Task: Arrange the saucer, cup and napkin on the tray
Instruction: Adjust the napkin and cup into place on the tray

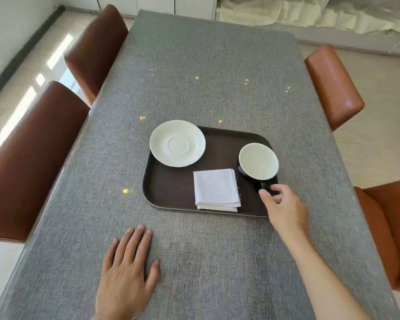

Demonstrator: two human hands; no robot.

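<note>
Fingers (263,192) of the right hand (284,204) loosely pinch the cup (258,160) handle at the tray (171,192)'s right edge — saucer (177,143) and napkin (215,188) already aboard, likely only final placing remains — left hand (127,269) flat, empty.

One tray (171,192), saucer (177,143), cup (258,160), napkin (216,188); four chairs (32,158).

grey tablecloth (217,65) | four brown leather chairs: two left (32,158), two right (333,86)
</note>
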